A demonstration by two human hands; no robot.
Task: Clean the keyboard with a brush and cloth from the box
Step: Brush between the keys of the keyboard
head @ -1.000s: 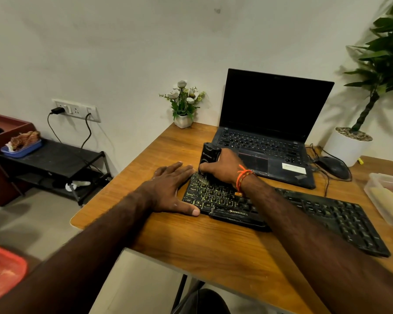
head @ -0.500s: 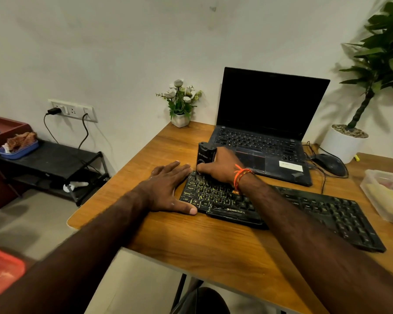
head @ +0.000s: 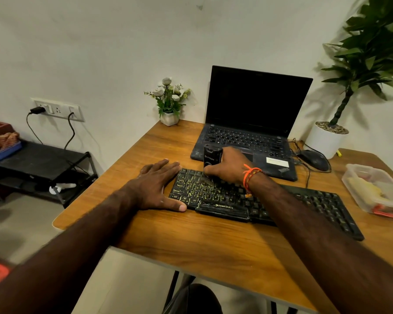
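A black keyboard (head: pixel 304 205) lies across the wooden desk (head: pixel 191 241). My right hand (head: pixel 229 166) grips a black brush (head: pixel 211 155) by its upright handle, and the bristles touch the keys at the keyboard's far left. My left hand (head: pixel 157 186) rests flat on the desk against the keyboard's left end, fingers straight and thumb along the front corner. A clear plastic box (head: pixel 372 189) with yellow and red items inside sits at the right edge.
An open black laptop (head: pixel 254 123) stands behind the keyboard. A mouse (head: pixel 313 159) with tangled cables lies to its right. A small flower pot (head: pixel 169 103) and a large potted plant (head: pixel 331 137) stand at the back. The desk's near strip is bare wood.
The right hand with the brush has stayed over the keyboard's far-left keys with only a slight shift. The left hand has not moved. The head camera has shifted a little.
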